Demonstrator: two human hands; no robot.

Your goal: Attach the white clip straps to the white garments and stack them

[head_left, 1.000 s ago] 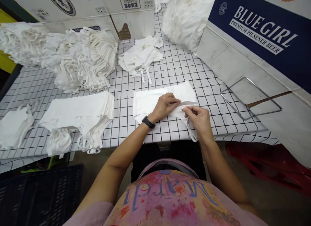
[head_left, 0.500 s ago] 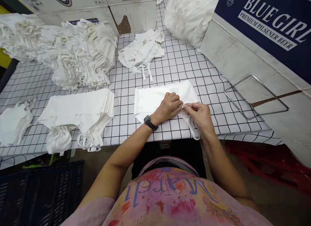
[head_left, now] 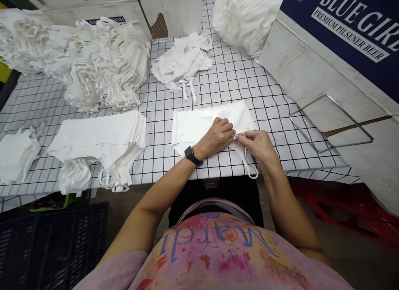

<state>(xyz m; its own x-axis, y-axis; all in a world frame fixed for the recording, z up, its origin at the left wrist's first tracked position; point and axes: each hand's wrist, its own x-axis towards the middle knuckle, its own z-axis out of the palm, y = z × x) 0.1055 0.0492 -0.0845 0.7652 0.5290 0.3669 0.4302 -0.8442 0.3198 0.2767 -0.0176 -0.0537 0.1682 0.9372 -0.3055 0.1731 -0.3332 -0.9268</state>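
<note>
A white strapped garment (head_left: 199, 126) lies flat on the checked cloth in front of me. Over its right half, my left hand (head_left: 218, 136) is closed, with a dark watch on the wrist. Its fingertips pinch a thin white strap of the garment. Close against them, my right hand (head_left: 258, 144) pinches the same strap by a small ring or slider (head_left: 236, 136). A loop of the strap (head_left: 252, 171) hangs below at the table's front edge. The fingers partly hide the small fitting.
A neat stack of white garments (head_left: 99, 136) lies to the left, with a bigger heap (head_left: 106, 65) behind it. Loose garments (head_left: 185, 61) lie at the back. At the right stand a beer carton (head_left: 311, 74) and a bent metal wire frame (head_left: 330, 124). A white bag (head_left: 246, 20) sits behind.
The view has shifted slightly. My right hand has turned a little, and the strap loop below it hangs more spread out. Both hands keep their pinch at the same spot.
</note>
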